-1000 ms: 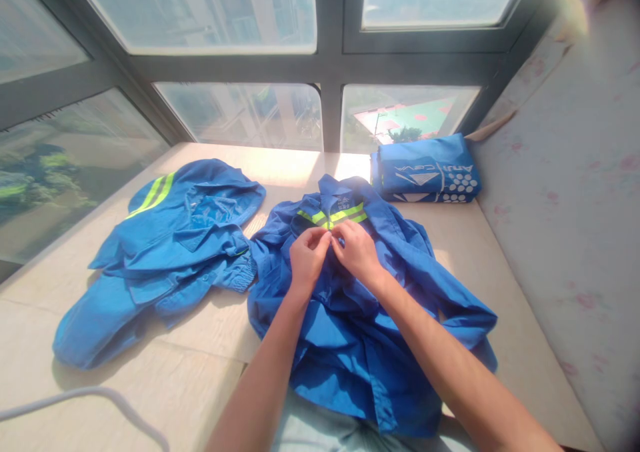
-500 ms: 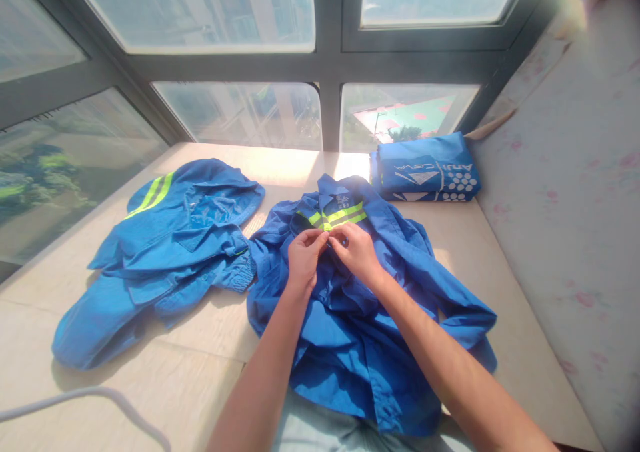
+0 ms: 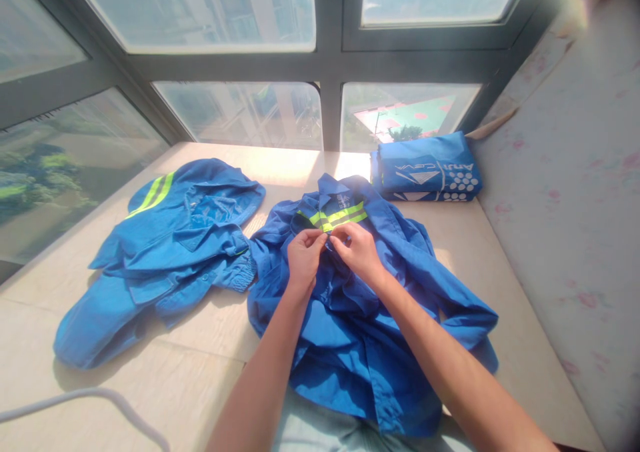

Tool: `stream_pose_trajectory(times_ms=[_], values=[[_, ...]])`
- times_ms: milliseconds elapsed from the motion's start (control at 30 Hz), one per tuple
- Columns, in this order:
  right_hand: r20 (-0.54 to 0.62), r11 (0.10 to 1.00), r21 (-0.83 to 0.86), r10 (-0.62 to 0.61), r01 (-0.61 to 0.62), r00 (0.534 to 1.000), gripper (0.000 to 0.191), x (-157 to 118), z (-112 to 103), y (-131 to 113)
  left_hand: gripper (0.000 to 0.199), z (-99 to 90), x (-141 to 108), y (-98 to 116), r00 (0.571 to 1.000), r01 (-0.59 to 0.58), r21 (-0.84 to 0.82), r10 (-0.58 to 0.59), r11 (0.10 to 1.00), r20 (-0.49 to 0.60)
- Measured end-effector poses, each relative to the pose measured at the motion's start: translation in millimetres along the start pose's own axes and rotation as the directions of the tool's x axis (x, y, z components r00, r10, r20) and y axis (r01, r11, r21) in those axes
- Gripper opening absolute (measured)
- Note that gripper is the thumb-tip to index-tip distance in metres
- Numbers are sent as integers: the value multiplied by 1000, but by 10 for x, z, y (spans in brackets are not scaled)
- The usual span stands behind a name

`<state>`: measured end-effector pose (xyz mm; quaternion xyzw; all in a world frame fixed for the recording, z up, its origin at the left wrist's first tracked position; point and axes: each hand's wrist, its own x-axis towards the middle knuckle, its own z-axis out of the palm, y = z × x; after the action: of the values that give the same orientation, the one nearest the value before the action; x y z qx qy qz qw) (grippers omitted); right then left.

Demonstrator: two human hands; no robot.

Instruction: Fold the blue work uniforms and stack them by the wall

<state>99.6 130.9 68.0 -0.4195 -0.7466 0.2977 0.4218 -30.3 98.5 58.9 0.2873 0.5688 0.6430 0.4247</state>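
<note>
i have the left hand and right hand close together, thumbs and fingertips pinched nearly together on the front of a blue cloth jacket, just below its yellow-green chest stripe; the bit between them is too small for me to make out. the jacket lies on a pale wooden bench. left of it i see a crumpled, striped blue garment; behind, on the right, a folded blue bundle with white print.
</note>
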Motion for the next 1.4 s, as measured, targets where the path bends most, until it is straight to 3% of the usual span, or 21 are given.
stream_pose_trajectory(times_ms=[133,233,433,600,733,867,967,1033,1200,1300,1400], values=[[25,998,-59,-26,28,999,6,25,-27,-13,9,-7,-29,44,983,-182,227,172,957,61],[58,979,-199,-38,49,998,11,33,-54,-48,6,4,-59,80,974,-225,285,209,932,86],[-15,929,-364,-77,66,997,20,-13,8,-64,9,50,-71,8,978,-210,247,206,946,43],[-48,917,-389,-117,90,992,25,-66,61,-1,18,103,-69,8,1000,-15,71,15,997,-2],[-72,931,-349,-139,105,988,26,-103,95,37,26,135,-64,55,983,182,-117,-184,976,-10],[-145,987,-158,-63,40,987,21,-109,150,61,30,147,-53,16,945,325,-286,-322,901,58],[-130,996,16,84,-83,988,16,-75,153,77,30,139,-54,-42,961,273,-247,-272,930,39],[-89,992,35,124,-122,988,15,-37,114,79,29,126,-56,-64,983,184,-157,-186,970,2],[-2,989,-150,1,-2,1000,15,45,-34,22,19,104,-52,-19,997,-74,84,76,994,-19],[-43,992,-122,-19,13,999,18,51,-22,-17,21,130,-53,21,1000,-12,23,12,1000,-5],[-136,988,74,142,-133,980,23,51,71,-9,25,153,-58,18,997,76,-80,-76,994,11]])
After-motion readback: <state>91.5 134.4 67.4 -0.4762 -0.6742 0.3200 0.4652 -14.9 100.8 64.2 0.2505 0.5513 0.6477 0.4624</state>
